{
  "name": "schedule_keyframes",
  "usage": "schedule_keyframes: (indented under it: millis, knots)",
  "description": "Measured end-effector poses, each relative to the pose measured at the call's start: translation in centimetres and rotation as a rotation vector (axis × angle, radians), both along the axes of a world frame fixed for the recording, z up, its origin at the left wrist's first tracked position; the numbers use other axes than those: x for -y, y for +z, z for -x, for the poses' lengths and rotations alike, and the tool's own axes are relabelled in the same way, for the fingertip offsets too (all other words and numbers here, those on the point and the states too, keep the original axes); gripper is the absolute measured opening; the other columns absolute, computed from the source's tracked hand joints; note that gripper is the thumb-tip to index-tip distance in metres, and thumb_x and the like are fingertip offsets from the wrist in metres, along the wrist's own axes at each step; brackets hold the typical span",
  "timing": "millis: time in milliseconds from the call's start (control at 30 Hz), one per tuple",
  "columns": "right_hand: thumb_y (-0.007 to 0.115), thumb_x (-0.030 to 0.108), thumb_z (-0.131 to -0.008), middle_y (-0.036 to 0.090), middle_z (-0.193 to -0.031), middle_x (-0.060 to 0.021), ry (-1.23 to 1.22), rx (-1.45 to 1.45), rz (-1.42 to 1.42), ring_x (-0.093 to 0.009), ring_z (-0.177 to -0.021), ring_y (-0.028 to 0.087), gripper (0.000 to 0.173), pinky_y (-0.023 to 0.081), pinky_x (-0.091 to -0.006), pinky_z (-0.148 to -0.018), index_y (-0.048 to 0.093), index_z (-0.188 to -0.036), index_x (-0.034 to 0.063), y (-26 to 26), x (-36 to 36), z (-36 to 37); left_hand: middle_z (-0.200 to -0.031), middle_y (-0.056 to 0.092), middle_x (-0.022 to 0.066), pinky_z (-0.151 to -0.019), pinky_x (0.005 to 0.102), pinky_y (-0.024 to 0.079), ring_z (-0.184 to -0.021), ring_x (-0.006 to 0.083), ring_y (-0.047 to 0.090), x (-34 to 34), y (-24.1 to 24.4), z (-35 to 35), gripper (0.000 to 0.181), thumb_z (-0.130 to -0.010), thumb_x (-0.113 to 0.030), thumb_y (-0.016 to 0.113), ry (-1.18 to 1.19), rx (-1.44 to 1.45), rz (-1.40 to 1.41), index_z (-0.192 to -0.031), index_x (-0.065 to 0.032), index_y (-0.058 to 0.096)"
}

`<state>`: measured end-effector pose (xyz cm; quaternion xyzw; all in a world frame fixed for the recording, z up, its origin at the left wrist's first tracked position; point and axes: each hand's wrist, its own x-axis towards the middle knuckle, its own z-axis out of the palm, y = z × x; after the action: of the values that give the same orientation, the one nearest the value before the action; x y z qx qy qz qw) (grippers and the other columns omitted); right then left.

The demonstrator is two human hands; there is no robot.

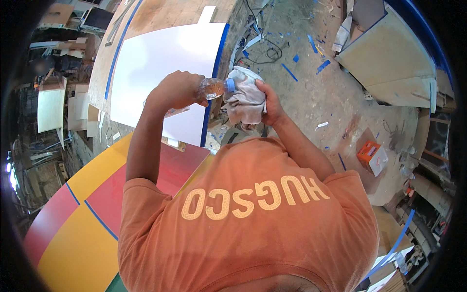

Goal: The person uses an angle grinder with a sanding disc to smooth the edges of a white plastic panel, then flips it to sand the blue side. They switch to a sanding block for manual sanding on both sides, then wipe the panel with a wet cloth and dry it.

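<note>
My left hand [178, 89] grips a clear plastic bottle [213, 88] held on its side, its neck pointing right. The bottle's blue cap [230, 85] meets a crumpled, stained white cloth [248, 96]. That cloth is bunched in my right hand [271, 104], with the thumb on its upper side. Whether the cap has an opening cannot be seen. Under my left hand and forearm lies a white panel [153, 58] with a blue right edge [220, 47].
A wooden worktable [171, 12] supports the white panel. Red and yellow panels [76, 230] lie on my left. Blue tape scraps [290, 72] and a black cable [271, 54] litter the concrete floor at right, near an orange-and-white box [372, 157]. A person [47, 67] is at far left.
</note>
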<state>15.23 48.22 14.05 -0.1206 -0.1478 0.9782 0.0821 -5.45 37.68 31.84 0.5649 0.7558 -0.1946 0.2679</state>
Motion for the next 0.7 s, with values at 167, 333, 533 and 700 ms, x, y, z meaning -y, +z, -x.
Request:
schedule_keyframes:
  millis: [167,333,533,700]
  knots:
    - [0.05,0.044,-0.102,0.068,-0.126,-0.0157,0.023,0.002,0.009,-0.028,-0.11,0.07,0.058,0.058,-0.0445,-0.097,0.052,-0.143,0.0024,-0.5,0.2,0.4,-0.093,0.076,0.0161,-0.083,0.0456,0.054,-0.093,0.0378,0.072,0.6,-0.3,0.1,0.039,-0.078,-0.033,0.084,0.056,0.037,-0.021,-0.105,-0.0066,0.072]
    - [0.048,0.046,-0.103,0.067,-0.129,-0.0166,0.057,-0.01,0.021,-0.03,-0.114,0.069,0.06,0.055,-0.0462,-0.102,0.051,-0.144,0.0022,-1.5,0.4,1.4,-0.094,0.076,0.0172,-0.084,0.0461,0.054,-0.093,0.0383,0.072,1.3,-0.7,1.2,0.038,-0.078,-0.032,0.084,0.096,0.069,-0.032,-0.104,-0.0061,0.072]
    - [0.041,0.046,-0.104,0.063,-0.137,-0.0178,0.017,-0.009,0.052,-0.032,-0.121,0.066,0.062,0.053,-0.0475,-0.106,0.048,-0.147,0.0019,-1.1,1.4,3.9,-0.091,0.075,0.0193,-0.084,0.0477,0.054,-0.092,0.0398,0.072,2.2,-1.6,4.6,0.039,-0.079,-0.035,0.084,0.077,0.063,-0.003,-0.103,-0.0066,0.073]
    - [0.049,0.046,-0.104,0.063,-0.137,-0.0169,-0.032,0.004,-0.044,-0.031,-0.121,0.067,0.062,0.054,-0.0457,-0.104,0.046,-0.148,0.003,0.6,1.2,8.9,-0.099,0.075,0.0202,-0.085,0.0473,0.055,-0.095,0.0398,0.072,1.4,-3.6,10.1,0.051,-0.076,-0.04,0.086,0.113,0.118,-0.154,-0.112,-0.0087,0.069]
